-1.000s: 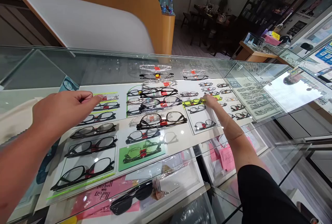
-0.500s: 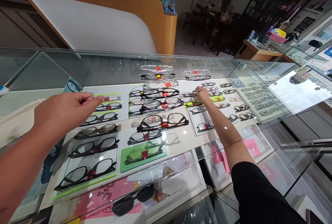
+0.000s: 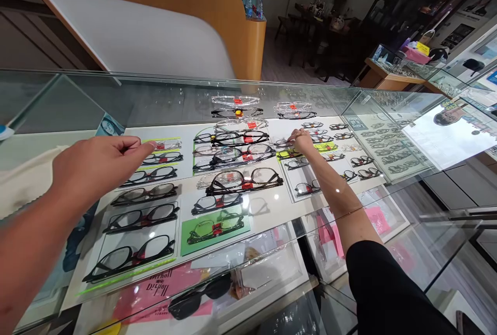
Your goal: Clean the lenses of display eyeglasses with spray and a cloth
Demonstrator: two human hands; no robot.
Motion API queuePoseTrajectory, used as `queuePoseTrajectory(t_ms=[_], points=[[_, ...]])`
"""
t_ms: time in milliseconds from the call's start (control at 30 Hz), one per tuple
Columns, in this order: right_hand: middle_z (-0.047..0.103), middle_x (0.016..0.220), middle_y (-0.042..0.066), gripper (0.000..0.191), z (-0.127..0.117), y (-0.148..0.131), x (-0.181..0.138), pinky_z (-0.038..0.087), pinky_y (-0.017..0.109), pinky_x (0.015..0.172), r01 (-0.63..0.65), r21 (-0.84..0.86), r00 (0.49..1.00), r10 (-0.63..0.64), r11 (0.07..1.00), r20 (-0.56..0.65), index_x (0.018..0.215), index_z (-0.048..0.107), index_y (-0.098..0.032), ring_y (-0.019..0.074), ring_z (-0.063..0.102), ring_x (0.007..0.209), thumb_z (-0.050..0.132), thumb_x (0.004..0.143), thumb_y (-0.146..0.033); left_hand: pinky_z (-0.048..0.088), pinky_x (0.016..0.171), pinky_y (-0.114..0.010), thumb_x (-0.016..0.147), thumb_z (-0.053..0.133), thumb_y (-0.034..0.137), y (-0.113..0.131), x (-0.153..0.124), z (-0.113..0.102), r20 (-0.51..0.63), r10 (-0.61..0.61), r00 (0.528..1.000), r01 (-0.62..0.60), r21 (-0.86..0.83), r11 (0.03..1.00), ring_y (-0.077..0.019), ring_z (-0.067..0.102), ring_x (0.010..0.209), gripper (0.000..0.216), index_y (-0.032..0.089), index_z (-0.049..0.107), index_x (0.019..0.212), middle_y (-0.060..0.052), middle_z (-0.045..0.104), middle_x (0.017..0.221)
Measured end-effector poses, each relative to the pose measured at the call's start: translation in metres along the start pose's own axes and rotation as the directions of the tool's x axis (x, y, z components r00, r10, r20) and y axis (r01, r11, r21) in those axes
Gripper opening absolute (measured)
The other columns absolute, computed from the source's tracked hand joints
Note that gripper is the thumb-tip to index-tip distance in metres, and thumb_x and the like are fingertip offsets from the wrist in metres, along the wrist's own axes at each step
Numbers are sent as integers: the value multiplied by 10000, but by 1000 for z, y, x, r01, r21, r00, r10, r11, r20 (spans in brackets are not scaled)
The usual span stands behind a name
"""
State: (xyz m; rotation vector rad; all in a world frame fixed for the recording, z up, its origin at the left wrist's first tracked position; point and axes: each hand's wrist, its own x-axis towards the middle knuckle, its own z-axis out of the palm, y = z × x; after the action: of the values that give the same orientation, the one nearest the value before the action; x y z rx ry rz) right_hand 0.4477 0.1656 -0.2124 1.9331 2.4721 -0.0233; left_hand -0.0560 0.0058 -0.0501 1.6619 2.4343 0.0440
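My left hand (image 3: pixel 104 166) hangs over the left side of the display case, fingers curled and thumb stretched along them. Its thumb tip meets the end of a clear-framed pair of eyeglasses (image 3: pixel 170 145) with a red tag; the curled fingers hide anything inside. Farther right, my right hand (image 3: pixel 301 141) has its fingers drawn together beside a thin-framed pair of eyeglasses (image 3: pixel 282 143). Whether they grip that pair is unclear. Black eyeglasses (image 3: pixel 160 174) lie in a column below my left hand. A large dark pair of eyeglasses (image 3: pixel 246 182) lies between my hands.
The glass case's front edge (image 3: pixel 272 242) crosses below both arms. Sunglasses (image 3: pixel 200 296) and pink packets lie on the lower shelf. A beige cloth (image 3: pixel 27 182) is at the left. Behind stands a curved orange counter (image 3: pixel 254 50) with two water bottles (image 3: pixel 254 6).
Both hands stay at nearly the same spots. The whole view shifts very slightly, and no eyeglasses visibly change place.
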Motion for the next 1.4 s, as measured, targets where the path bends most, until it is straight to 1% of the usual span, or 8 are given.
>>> queuePoseTrajectory(t_ms=[300, 533, 800, 900, 1000, 1067, 1200, 1400], points=[[701, 1394, 233, 429, -27, -47, -57, 380, 484, 1056, 19, -43, 992, -25, 999, -121, 1447, 696, -111, 384, 543, 1281, 426, 1121, -181, 323, 653, -374, 933, 364, 783, -2, 3, 2, -26, 36, 999, -37, -39, 999, -287, 581, 743, 596, 256, 440, 664, -43, 586, 613], [779, 1241, 189, 365, -36, -103, -157, 412, 429, 1027, 276, -57, 956, -268, 959, 114, 1307, 759, -133, 312, 653, 1171, 468, 1088, -104, 321, 648, -379, 954, 413, 676, -1, 0, 0, -34, 85, 996, -87, -76, 993, -270, 558, 716, 510, 245, 353, 687, -33, 588, 626], [853, 1064, 82, 263, -72, -142, -267, 438, 293, 706, 462, 42, 764, -422, 886, 489, 1105, 820, -226, 219, 763, 902, 678, 945, -73, 316, 658, -377, 965, 427, 646, -4, 3, 5, -62, 133, 989, -138, -99, 985, -258, 551, 689, 482, 242, 374, 707, -29, 582, 635], [848, 1025, 75, 291, -113, -168, -300, 418, 287, 686, 484, 185, 619, -484, 855, 618, 1132, 804, -225, 219, 764, 911, 649, 945, -64, 325, 662, -374, 965, 439, 638, -4, 3, 5, -61, 136, 989, -142, -98, 985, -261, 565, 709, 458, 251, 439, 720, -32, 630, 663], [829, 1096, 70, 257, -170, -193, -323, 374, 296, 651, 624, 414, 438, -735, 663, 518, 1186, 759, -221, 187, 707, 838, 662, 974, -111, 333, 664, -369, 970, 443, 641, -3, 3, 4, -42, 138, 990, -142, -93, 986, -260, 582, 736, 464, 253, 500, 723, -40, 680, 708], [803, 1149, 81, 325, -210, -195, -322, 357, 308, 648, 679, 413, 476, -793, 607, 381, 1264, 700, -226, 184, 660, 813, 621, 982, -86, 332, 665, -366, 973, 448, 634, -3, 3, 4, -42, 146, 988, -150, -95, 984, -256, 586, 741, 459, 253, 511, 726, -39, 692, 720], [744, 895, 22, 227, -261, -154, -255, 350, 284, 674, 358, 213, 923, -379, 909, 65, 1224, 644, -235, 175, 568, 703, 507, 1075, -133, 314, 665, -361, 979, 456, 606, -4, 0, 2, -53, 157, 986, -162, -111, 980, -245, 583, 729, 442, 247, 460, 722, -30, 698, 716], [815, 1054, 101, 202, -243, -69, -103, 406, 313, 781, 60, 16, 964, -54, 998, -260, 1225, 735, -188, 239, 684, 896, 576, 1103, -211, 303, 684, -357, 968, 493, 611, -6, -3, 0, -30, 194, 980, -197, -162, 967, -246, 603, 744, 453, 239, 436, 716, -36, 729, 744]])
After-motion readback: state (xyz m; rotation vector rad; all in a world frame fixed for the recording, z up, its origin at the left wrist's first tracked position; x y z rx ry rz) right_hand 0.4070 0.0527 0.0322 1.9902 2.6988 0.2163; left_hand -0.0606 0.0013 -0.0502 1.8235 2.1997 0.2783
